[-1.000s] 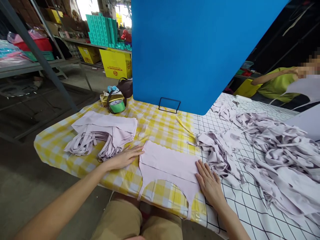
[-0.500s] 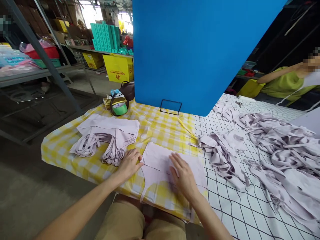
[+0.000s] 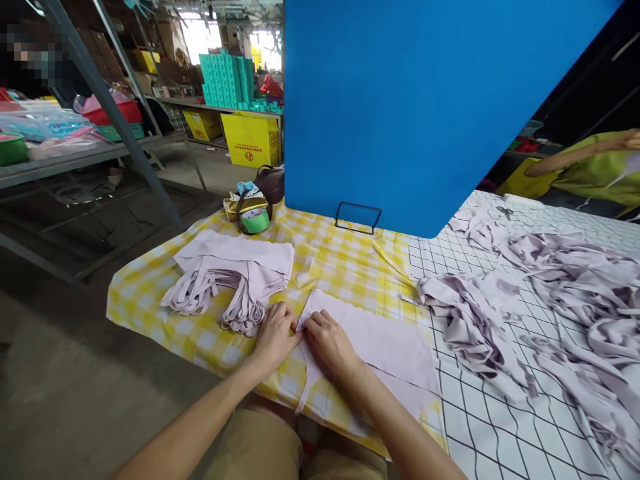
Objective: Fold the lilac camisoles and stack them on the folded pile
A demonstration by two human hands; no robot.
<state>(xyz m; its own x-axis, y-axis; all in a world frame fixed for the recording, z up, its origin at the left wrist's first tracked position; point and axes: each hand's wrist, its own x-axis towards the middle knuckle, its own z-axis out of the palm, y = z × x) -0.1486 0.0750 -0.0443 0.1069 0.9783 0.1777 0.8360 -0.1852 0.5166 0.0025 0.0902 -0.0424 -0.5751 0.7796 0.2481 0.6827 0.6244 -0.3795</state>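
A pale lilac camisole lies spread over the yellow checked cloth in front of me, one thin strap pointing toward my lap. My left hand has its fingers closed at the garment's left edge, thumb and fingertips pinching the fabric. Right beside it, my right hand is bent over the same edge with fingertips drawn together on the fabric; the palm side is hidden. To the left of my left hand sits a neat stack of matching camisoles, their looped straps hanging toward me.
Crumpled lilac garments are heaped on the white grid-patterned cloth at right. A blue board stands behind, with a wire stand at its base. Green tape lies at the back left. A person in a green top sits far right.
My right hand has moved left from the middle of the camisole to its left edge, beside my left hand. The view has shifted slightly, so things sit farther right.
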